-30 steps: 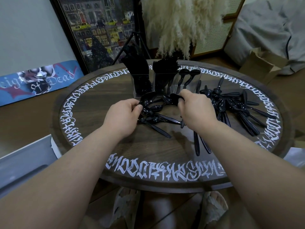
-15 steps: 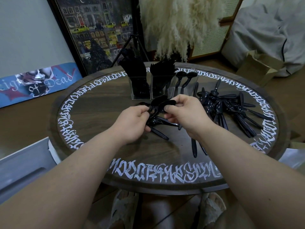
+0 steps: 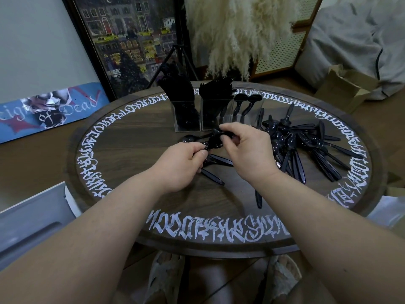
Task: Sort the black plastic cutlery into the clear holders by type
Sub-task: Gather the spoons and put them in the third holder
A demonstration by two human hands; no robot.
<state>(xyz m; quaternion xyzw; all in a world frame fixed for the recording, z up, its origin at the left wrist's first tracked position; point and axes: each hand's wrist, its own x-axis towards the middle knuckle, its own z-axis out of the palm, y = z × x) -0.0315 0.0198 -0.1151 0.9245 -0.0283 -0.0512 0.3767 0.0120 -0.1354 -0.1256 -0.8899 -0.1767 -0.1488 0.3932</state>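
Head view: right hand (image 3: 247, 150) shifted left over spoon bunch (image 3: 215, 142); left hand (image 3: 179, 165) still gripping.

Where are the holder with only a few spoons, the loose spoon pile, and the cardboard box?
Spoon holder (image 3: 248, 116), head view, clear front wall.
Spoon pile (image 3: 291, 142), head view, a spoon bowl.
Cardboard box (image 3: 346, 88), head view, its side.

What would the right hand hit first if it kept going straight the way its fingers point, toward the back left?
Probably the middle clear holder, packed with black cutlery, just beyond the right hand and the spoons it pinches. Depth is unclear from one view; it could clip the left holder instead.
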